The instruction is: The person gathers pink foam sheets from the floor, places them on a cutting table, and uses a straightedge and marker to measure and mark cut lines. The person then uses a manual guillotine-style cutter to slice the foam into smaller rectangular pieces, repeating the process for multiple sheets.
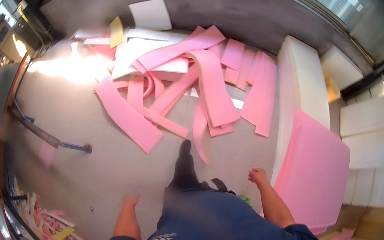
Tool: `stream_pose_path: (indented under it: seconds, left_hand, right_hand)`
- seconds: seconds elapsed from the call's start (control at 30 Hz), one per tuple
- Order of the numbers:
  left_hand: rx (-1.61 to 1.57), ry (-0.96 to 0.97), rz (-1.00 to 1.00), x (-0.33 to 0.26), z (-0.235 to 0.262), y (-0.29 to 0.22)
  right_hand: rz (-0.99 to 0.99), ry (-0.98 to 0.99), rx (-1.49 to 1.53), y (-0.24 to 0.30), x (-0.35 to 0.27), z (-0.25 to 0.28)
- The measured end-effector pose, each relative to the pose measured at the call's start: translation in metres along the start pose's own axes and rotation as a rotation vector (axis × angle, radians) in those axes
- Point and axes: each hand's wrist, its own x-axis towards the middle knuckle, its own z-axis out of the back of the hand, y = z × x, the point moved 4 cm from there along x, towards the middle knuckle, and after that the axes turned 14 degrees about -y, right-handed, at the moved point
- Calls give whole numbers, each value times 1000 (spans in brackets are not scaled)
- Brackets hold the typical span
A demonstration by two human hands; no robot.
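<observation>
Both hands empty: left hand (130, 199) grip loosely curled, right hand (257, 176) fisted, near pink foam sheet stack (316, 171).

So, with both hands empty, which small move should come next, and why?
Probably a step forward and a bend toward the pink foam strips heaped on the floor. Left hand and right hand hang empty at the sides, well short of the pile, and one foot already points that way.
</observation>
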Motion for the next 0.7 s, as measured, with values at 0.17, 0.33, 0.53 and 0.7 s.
stream_pose_path:
  seconds: [0.17, 0.33, 0.53, 0.7]
  left_hand:
    - [-174, 169, -92, 123, 64, -212]
    - [-521, -4, -266, 212, 151, -402]
    - [-205, -151, -346, 245, 159, -509]
    - [-361, -16, -164, 193, 137, -534]
  right_hand:
    - [-10, 63, -205, 77, 25, 18]
    - [-104, 8, -153, 129, 116, 33]
    - [-76, 88, -128, 221, 236, 44]
    - [23, 82, -147, 308, 336, 48]
